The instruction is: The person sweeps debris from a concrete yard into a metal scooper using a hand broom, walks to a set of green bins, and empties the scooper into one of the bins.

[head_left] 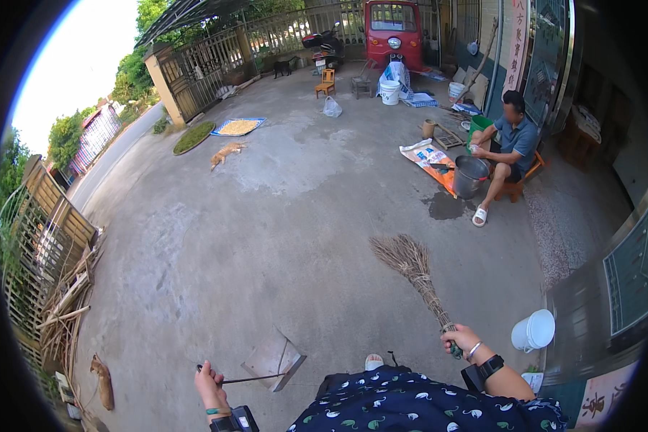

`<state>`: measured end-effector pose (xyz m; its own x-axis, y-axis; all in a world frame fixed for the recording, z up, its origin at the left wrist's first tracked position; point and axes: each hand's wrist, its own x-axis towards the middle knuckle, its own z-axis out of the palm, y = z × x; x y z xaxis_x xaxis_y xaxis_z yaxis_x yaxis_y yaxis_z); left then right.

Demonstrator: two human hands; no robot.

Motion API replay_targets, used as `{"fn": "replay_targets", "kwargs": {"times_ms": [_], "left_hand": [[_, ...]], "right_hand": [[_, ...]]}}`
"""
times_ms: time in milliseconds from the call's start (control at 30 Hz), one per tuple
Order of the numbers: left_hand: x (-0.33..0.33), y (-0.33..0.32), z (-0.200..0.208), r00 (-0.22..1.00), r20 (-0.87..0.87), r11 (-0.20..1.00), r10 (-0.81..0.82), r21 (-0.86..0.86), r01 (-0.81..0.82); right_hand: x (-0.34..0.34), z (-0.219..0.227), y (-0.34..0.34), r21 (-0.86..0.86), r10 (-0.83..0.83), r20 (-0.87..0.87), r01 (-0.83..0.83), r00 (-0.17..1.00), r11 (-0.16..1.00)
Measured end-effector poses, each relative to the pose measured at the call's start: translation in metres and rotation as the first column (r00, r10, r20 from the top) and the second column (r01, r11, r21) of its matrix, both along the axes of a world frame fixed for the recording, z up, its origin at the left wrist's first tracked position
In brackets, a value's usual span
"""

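Observation:
My right hand (462,339) grips the bound handle of a twig broom (413,271). Its bristles fan out ahead of me, pointing up and to the left. In my left hand (209,384) is the thin rod handle of a metal dustpan (271,360), whose pan hangs low in front of me, left of my foot. Whether the pan touches the concrete I cannot tell. Broom and dustpan are well apart. Both hands have their fingers wrapped round the handles.
Ahead on the right a person (512,140) sits beside a dark bucket (471,177). A white bucket (533,331) stands at my right. Sticks (68,306) line the left fence, near a brown dog (102,381). Another dog (227,154) lies near a mat of grain (238,127).

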<state>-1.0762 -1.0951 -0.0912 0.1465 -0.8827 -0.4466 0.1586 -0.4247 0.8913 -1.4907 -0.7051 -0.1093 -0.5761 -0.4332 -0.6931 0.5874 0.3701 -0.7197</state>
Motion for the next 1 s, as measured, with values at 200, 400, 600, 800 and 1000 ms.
{"fn": "replay_targets", "kwargs": {"times_ms": [200,400,600,800,1000], "left_hand": [[-0.095,-0.077,0.023,0.994,-0.060,0.992,0.092,-0.077,-0.096],[-0.220,-0.182,0.014,0.990,-0.139,0.999,-0.010,-0.047,0.004],[-0.336,-0.291,0.005,0.987,-0.135,0.996,-0.084,0.014,0.086],[-0.446,-0.389,0.008,0.983,-0.106,0.988,-0.148,0.021,0.151],[-0.537,-0.482,0.002,0.987,-0.102,0.992,-0.121,0.011,0.122]], "right_hand": [[-0.108,0.011,-0.121,-0.035,0.162,-0.040,-0.163,0.986,0.986],[-0.208,0.005,-0.230,-0.049,0.190,-0.048,-0.193,0.981,0.980],[-0.303,0.020,-0.313,-0.068,0.072,-0.032,-0.074,0.997,0.995],[-0.400,0.020,-0.373,-0.091,-0.088,-0.038,0.084,0.995,0.992],[-0.518,0.013,-0.457,-0.066,-0.102,-0.057,0.098,0.993,0.993]]}}
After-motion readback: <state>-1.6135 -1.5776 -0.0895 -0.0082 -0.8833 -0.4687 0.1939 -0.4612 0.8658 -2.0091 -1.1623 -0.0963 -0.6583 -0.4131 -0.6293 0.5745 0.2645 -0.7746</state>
